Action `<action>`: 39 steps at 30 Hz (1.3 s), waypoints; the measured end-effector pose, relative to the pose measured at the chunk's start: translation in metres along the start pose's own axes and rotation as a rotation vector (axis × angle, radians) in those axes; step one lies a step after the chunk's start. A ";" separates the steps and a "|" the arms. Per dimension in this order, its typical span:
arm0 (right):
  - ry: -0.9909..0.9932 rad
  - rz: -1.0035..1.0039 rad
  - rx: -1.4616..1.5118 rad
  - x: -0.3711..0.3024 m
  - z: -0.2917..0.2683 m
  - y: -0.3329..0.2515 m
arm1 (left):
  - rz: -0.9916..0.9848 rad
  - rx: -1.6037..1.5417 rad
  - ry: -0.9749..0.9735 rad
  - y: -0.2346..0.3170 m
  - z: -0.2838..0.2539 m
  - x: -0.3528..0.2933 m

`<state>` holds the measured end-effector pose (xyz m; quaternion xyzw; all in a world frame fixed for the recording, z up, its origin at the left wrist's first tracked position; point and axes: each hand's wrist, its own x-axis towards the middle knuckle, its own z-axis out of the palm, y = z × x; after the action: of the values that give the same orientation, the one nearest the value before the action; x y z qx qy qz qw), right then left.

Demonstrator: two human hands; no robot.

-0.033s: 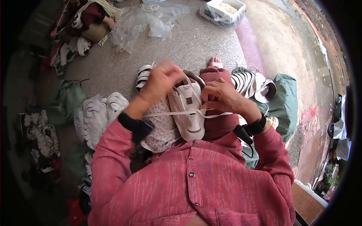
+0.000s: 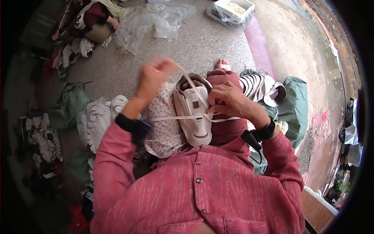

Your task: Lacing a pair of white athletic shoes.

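A white sneaker [image 2: 196, 130] with a brown collar lies on my lap, its toe toward me. A flat white shoelace [image 2: 175, 117] crosses its front, with one end trailing over the flowered cloth [image 2: 161, 107] on my left thigh. My left hand [image 2: 156, 78], blurred by motion, is raised left of the collar, closed on a taut stretch of lace [image 2: 189, 80] that runs down to the sneaker's right side. My right hand [image 2: 230, 99] pinches the sneaker at its right eyelet edge, fingers curled; whether lace is also between those fingertips is hidden.
White stacked shoes [image 2: 97, 121] lie to my left, and more shoes [image 2: 259, 87] lie on a green sack [image 2: 294, 109] at right. Clear plastic sheeting [image 2: 152, 25] and a white tub [image 2: 237, 9] are ahead. Another person's arm [image 2: 111, 23] shows at far left.
My left hand has moved left and slightly up, away from the sneaker, drawing out a longer stretch of lace and uncovering the collar. The right hand stays in place.
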<state>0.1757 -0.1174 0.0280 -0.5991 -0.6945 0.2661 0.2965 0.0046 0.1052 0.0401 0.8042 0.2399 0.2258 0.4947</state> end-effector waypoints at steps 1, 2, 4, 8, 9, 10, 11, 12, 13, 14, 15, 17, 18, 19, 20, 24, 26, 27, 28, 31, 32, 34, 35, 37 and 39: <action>-0.007 0.011 -0.026 0.001 0.001 -0.002 | 0.112 -0.047 0.187 -0.020 -0.031 0.018; -0.010 0.033 -0.052 -0.001 0.002 -0.002 | 0.056 0.007 0.328 -0.025 -0.069 0.035; -0.021 0.039 -0.041 -0.001 0.003 -0.004 | 0.082 0.251 0.677 -0.045 -0.170 0.058; 0.042 -0.001 0.002 0.000 0.007 -0.004 | 0.022 -0.048 1.139 -0.066 -0.278 0.045; 0.060 0.007 0.013 -0.001 0.008 -0.004 | -0.034 -0.073 1.054 -0.070 -0.266 0.040; 0.058 0.015 0.012 -0.003 0.007 -0.006 | -0.087 -0.097 0.970 -0.071 -0.246 0.033; 0.137 0.112 0.049 -0.005 0.007 -0.013 | -0.123 -0.116 0.833 -0.071 -0.225 0.021; 0.215 0.211 0.085 -0.008 0.009 -0.018 | -0.107 -0.054 0.738 -0.069 -0.195 0.009; 0.208 0.213 0.083 -0.012 0.012 -0.019 | -0.115 -0.011 0.615 -0.060 -0.160 -0.004; 0.297 0.321 0.191 -0.019 0.015 -0.022 | -0.136 0.040 0.474 -0.053 -0.132 -0.019; 0.379 0.419 0.299 -0.025 0.016 -0.028 | -0.102 -0.099 0.313 -0.070 -0.116 -0.034; 0.319 0.610 0.480 -0.032 0.014 -0.039 | 0.011 0.062 0.087 -0.051 -0.067 -0.061; 0.270 0.797 0.658 -0.032 0.013 -0.045 | 0.139 0.256 -0.022 -0.040 -0.052 -0.071; 0.235 0.825 0.707 -0.032 0.017 -0.046 | 0.224 0.332 -0.108 -0.031 -0.040 -0.074; 0.231 0.826 0.702 -0.030 0.019 -0.048 | 0.307 0.409 -0.193 -0.025 -0.030 -0.077; 0.064 0.923 0.771 -0.026 0.033 -0.049 | 0.377 0.400 -0.337 -0.007 -0.008 -0.083; 0.185 0.917 0.960 -0.027 0.041 -0.043 | 0.313 0.342 -0.498 -0.006 -0.004 -0.086; 0.241 0.923 1.125 -0.027 0.044 -0.042 | 0.317 0.342 -0.502 -0.006 -0.003 -0.088; 0.246 0.923 1.126 -0.028 0.046 -0.037 | 0.244 0.273 -0.517 -0.006 -0.003 -0.090; 0.149 0.807 2.067 -0.035 0.051 -0.019 | 0.015 0.142 -0.565 0.000 -0.002 -0.086; 0.152 0.809 2.069 -0.037 0.056 -0.022 | -0.142 0.082 -0.592 0.002 -0.002 -0.085; 0.294 0.571 2.362 -0.038 0.069 -0.036 | -0.005 0.086 -0.491 -0.006 0.001 -0.088; 0.261 0.448 2.391 -0.043 0.075 -0.033 | 0.131 0.091 -0.392 -0.008 0.001 -0.089; 0.273 0.413 2.418 -0.048 0.081 -0.036 | 0.329 0.293 -0.330 -0.010 -0.003 -0.092; 0.207 0.333 2.418 -0.049 0.082 -0.034 | 0.527 0.496 -0.266 -0.010 -0.009 -0.091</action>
<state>0.0977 -0.1720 -0.0081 -0.0376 0.1119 0.7255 0.6781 -0.0731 0.0597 0.0235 0.9557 0.0060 0.1742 0.2370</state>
